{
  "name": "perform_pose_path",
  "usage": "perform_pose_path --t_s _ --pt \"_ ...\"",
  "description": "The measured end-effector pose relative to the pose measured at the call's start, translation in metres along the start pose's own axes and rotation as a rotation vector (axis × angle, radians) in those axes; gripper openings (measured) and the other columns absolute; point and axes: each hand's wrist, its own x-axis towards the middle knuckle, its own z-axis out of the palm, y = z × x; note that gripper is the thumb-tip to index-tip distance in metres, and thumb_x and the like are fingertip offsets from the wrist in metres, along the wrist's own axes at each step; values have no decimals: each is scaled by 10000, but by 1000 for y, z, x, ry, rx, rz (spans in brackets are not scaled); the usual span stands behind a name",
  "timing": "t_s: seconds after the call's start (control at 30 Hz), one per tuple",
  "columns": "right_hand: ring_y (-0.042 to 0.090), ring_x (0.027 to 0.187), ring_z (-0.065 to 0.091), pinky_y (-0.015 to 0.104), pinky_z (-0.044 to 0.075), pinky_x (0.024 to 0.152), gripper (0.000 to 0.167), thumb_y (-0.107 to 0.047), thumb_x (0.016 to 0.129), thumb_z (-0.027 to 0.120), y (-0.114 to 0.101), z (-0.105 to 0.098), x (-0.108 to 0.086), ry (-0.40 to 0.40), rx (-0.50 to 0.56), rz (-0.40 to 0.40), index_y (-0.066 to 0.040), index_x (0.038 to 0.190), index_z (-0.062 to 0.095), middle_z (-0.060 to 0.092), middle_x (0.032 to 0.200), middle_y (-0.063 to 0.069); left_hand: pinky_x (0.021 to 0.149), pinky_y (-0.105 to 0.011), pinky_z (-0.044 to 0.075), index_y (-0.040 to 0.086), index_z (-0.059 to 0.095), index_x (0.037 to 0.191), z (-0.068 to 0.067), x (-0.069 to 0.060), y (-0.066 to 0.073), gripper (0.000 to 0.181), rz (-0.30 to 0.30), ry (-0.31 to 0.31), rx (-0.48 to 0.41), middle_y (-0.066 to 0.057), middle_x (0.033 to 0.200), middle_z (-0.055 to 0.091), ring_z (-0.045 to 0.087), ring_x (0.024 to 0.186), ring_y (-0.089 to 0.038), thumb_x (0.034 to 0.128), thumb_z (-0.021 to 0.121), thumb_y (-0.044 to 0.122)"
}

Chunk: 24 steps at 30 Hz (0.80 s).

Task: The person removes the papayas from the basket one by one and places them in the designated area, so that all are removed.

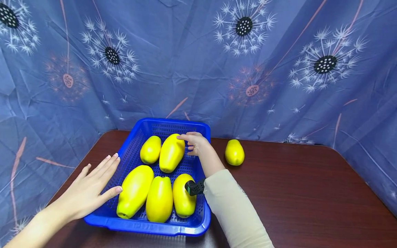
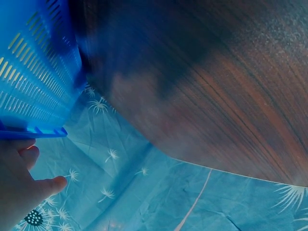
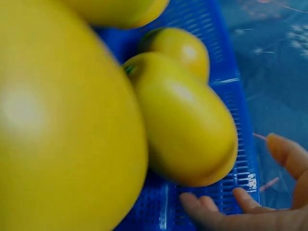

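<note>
Several yellow papayas lie in a blue plastic basket (image 1: pixel 145 225), two at the back and the others along the front. My right hand (image 1: pixel 198 143) reaches over the basket's right side, its fingers loosely spread beside the back papaya (image 1: pixel 171 153). In the right wrist view a gap shows between the right hand (image 3: pixel 260 207) and that papaya (image 3: pixel 187 120). Flat and straight-fingered, my left hand (image 1: pixel 90 191) lies at the basket's left rim, its thumb near the large front-left papaya (image 1: pixel 135 191). The left wrist view catches only part of the left hand (image 2: pixel 21 180) by the rim.
One more papaya (image 1: pixel 234 152) sits on the dark brown table (image 1: pixel 294 193), right of the basket. A blue curtain (image 1: pixel 186 51) with dandelion prints hangs behind and around the table. A black wrist-camera piece (image 1: pixel 195 187) overlaps the front-right papaya.
</note>
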Motion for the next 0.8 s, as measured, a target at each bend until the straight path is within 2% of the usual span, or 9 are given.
perform_pose_path --t_s 0.17,0.3,0.53,0.67,0.8 --pt "387 1292 334 510 365 994 650 -165 805 728 -3 7 0 16 -37 -3 -105 1365 404 342 1411 216 1065 -610 -3 47 210 1482 1 0 -1 758 4 11 11 -144 1523 218 27 1426 -204 918 512 454" --pt "386 1296 331 517 355 1000 669 -175 805 730 -3 8 1 18 -25 6 -96 1372 385 329 1415 236 1075 -587 -32 48 211 1482 3 -1 -2 753 11 22 16 -137 1526 216 -14 1422 -155 920 513 449" --pt "342 1291 354 507 335 1017 679 -192 792 745 -10 15 0 41 -6 33 -97 1358 382 347 1414 207 1075 -583 -42 47 223 1479 2 0 -2 750 9 21 10 -133 1526 216 7 1425 -176 917 517 448" --pt "343 1291 354 518 332 1016 668 -187 788 749 -10 20 2 66 -30 44 -81 1342 391 359 1404 197 1065 -610 -1 38 238 1473 1 1 -1 746 8 16 3 -139 1524 219 22 1426 -190 917 519 448" --pt "385 1304 318 540 351 992 686 -163 800 735 -3 20 5 80 -100 40 -69 1369 364 331 1424 191 1061 -617 19 44 233 1475 2 0 -1 748 8 18 4 -136 1525 216 39 1426 -203 917 518 451"
